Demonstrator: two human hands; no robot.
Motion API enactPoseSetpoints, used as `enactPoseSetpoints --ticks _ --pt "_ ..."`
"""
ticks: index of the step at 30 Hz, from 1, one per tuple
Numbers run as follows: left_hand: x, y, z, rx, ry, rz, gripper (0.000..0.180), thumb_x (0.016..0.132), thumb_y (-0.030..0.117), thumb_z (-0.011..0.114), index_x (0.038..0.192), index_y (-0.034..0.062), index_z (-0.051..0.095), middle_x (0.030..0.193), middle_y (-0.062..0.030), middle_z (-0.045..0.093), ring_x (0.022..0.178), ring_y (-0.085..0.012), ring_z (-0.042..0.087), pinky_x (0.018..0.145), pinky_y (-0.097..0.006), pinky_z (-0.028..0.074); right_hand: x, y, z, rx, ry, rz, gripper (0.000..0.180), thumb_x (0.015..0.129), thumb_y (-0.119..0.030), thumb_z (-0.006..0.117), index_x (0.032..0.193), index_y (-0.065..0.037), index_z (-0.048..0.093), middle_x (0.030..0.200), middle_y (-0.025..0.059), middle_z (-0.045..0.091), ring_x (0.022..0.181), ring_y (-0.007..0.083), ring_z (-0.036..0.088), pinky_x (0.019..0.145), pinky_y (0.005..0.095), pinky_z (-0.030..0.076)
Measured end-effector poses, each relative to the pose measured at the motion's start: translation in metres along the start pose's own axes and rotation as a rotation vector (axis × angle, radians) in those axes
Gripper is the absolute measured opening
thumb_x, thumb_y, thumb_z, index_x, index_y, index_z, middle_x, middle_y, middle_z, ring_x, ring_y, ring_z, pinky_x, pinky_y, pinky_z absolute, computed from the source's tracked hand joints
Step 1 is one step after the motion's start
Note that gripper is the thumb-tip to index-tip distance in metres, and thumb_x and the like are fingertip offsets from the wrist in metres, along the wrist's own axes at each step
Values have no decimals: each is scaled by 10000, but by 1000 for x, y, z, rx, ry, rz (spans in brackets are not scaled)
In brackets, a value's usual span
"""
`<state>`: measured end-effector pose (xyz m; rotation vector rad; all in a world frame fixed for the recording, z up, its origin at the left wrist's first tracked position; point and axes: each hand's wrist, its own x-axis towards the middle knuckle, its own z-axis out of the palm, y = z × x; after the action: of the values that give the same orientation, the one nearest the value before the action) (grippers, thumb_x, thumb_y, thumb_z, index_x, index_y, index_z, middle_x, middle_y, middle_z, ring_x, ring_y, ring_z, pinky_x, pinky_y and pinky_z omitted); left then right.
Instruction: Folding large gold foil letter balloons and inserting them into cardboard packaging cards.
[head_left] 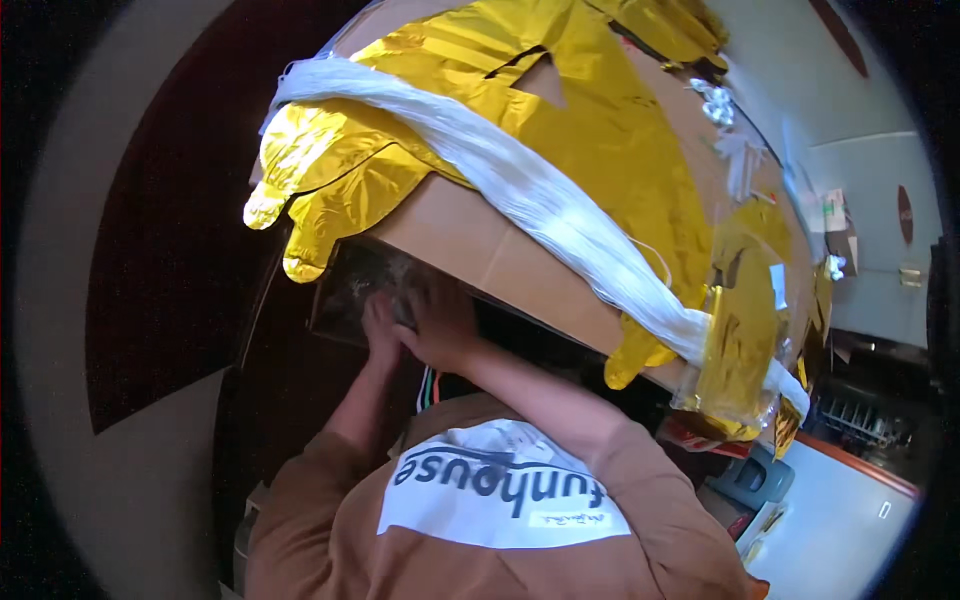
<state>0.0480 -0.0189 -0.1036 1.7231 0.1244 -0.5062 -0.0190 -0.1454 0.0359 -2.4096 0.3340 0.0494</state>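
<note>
Both of my hands are low in shadow, under the near edge of a cardboard-covered table (500, 262). My left hand (381, 322) has its fingers bent in close beside the right one. My right hand (440, 322) is curled at the same spot, back of the hand upward. Whatever the fingers grip is too dark to make out. Against them, in an open space below the tabletop, lies shiny, see-through plastic wrap (352, 292). Above, yellow foil sheets (600, 130) and a long hank of white threads (500, 180) lie across the cardboard.
A clear packet with gold foil (740, 345) hangs at the table's right corner. Crumpled white bits (715, 103) lie along the far right edge. To the right stand a white cabinet (830, 525) and a dish rack (860, 420). Dark brown panelling (175, 240) is on the left.
</note>
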Motion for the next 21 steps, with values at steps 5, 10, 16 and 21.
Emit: enactPoseSetpoints --ticks 5,10,16,21 --pt "84 -30 15 549 11 -34 334 1018 213 472 1268 22 583 1266 -176 619 1110 -304 629 936 -439 518 -69 7 -65 39 -209 29 535 955 -365 602 1393 -70 519 1455 252 460 1392 431 382 1147 526 303" --pt "116 -48 35 831 -221 -80 326 1006 218 493 1235 15 606 1213 -174 641 1075 -292 642 917 -424 520 -113 9 -108 159 -168 224 501 979 -328 563 1400 -62 510 1430 243 489 1354 413 437 1146 501 323" --pt "121 -54 35 961 -354 -67 320 993 224 519 1196 6 634 1150 -172 666 1032 -278 657 895 -407 523 -126 14 -110 386 -253 217 348 1016 -265 532 1283 -53 602 1299 173 606 1225 337 575 1041 410 456" --pt "97 -28 33 961 -494 -61 317 982 229 540 1164 -2 657 1098 -170 688 997 -267 670 876 -392 525 -144 1 -149 468 -311 125 317 1017 -230 533 1253 -31 608 1203 163 639 1123 333 621 972 409 495"
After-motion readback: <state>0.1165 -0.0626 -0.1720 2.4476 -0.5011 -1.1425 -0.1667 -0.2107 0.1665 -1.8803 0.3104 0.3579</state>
